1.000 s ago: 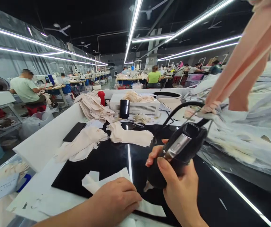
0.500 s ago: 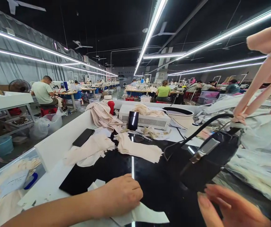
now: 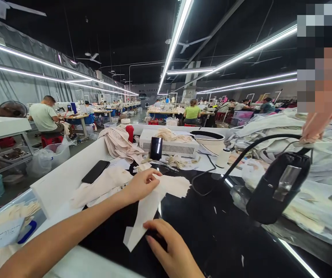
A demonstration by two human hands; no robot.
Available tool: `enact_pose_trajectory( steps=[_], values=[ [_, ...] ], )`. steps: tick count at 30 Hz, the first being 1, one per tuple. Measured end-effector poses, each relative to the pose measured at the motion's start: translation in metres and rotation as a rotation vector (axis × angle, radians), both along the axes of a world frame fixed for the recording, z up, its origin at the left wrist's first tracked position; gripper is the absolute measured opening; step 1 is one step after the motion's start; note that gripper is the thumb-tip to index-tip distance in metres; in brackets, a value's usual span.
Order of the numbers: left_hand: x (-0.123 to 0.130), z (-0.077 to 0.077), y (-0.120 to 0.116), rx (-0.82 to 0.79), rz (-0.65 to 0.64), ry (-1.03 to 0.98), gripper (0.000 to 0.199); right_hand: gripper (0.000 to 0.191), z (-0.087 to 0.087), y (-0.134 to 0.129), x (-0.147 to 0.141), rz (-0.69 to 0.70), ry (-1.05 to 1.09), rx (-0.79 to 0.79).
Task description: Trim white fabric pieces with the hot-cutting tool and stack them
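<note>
My left hand (image 3: 142,187) pinches the upper end of a thin white cut piece (image 3: 145,217) over the black tabletop (image 3: 200,227). The piece slants down toward me, with a folded-looking corner at its lower end. Beneath and beyond it lies a stack of cream fabric pieces (image 3: 179,185), partly covered by the hand and the piece. My right hand (image 3: 173,247) is at the lower right edge of the white piece, its index fingertip touching it. Thumb and index finger of that hand are apart. More cream fabric (image 3: 105,183) lies to the left.
A black block with a metal plate (image 3: 287,181) hangs at right from a black cable and pink strip. Behind stand a phone-like black object (image 3: 155,148), a white vented box (image 3: 171,144) and a thread spool (image 3: 223,157). A phone (image 3: 95,172) lies left. White fabric heaps (image 3: 272,131) fill the right.
My left hand has moved forward, carrying the white piece toward the fabric stack. My right hand has come left to the piece. The black block at right has swung away to the right.
</note>
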State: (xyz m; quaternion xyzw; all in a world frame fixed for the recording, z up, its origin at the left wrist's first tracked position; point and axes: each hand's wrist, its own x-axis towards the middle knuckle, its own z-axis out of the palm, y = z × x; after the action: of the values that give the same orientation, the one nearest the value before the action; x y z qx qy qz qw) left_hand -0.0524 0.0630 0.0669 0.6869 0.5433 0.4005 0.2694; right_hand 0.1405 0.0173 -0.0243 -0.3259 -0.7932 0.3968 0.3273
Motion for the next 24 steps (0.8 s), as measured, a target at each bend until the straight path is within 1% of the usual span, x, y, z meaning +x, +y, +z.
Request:
enact_pose_trajectory(
  steps=[1, 3, 6, 9, 11, 13, 15, 18, 21, 24],
  values=[
    [-0.005, 0.002, 0.007, 0.004, 0.023, -0.037, 0.027, 0.030, 0.002, 0.006, -0.005, -0.022, 0.025, -0.030],
    [-0.014, 0.007, 0.019, 0.006, 0.066, -0.105, 0.027, 0.031, 0.008, 0.024, -0.011, -0.114, 0.104, -0.072],
    [-0.027, 0.010, 0.035, 0.001, 0.118, -0.186, 0.026, 0.041, 0.020, 0.060, -0.008, -0.247, 0.162, -0.074],
    [-0.033, 0.008, 0.049, -0.006, 0.161, -0.226, 0.023, 0.048, 0.031, 0.100, 0.004, -0.398, 0.208, -0.037],
    [-0.033, 0.003, 0.058, -0.014, 0.186, -0.218, 0.019, 0.047, 0.034, 0.123, 0.012, -0.489, 0.226, 0.004],
    [-0.033, -0.003, 0.065, -0.028, 0.205, -0.183, 0.015, 0.041, 0.033, 0.142, 0.017, -0.555, 0.219, 0.044],
    [-0.034, -0.009, 0.071, -0.047, 0.214, -0.125, 0.015, 0.034, 0.028, 0.158, 0.020, -0.597, 0.194, 0.078],
    [-0.035, -0.018, 0.077, -0.081, 0.215, -0.027, 0.027, 0.028, 0.018, 0.176, 0.022, -0.615, 0.134, 0.130],
    [-0.037, -0.025, 0.081, -0.101, 0.211, 0.055, 0.033, 0.034, 0.007, 0.192, 0.024, -0.598, 0.065, 0.191],
    [-0.038, -0.032, 0.084, -0.104, 0.209, 0.130, 0.036, 0.038, -0.001, 0.202, 0.026, -0.591, -0.002, 0.259]
  ],
)
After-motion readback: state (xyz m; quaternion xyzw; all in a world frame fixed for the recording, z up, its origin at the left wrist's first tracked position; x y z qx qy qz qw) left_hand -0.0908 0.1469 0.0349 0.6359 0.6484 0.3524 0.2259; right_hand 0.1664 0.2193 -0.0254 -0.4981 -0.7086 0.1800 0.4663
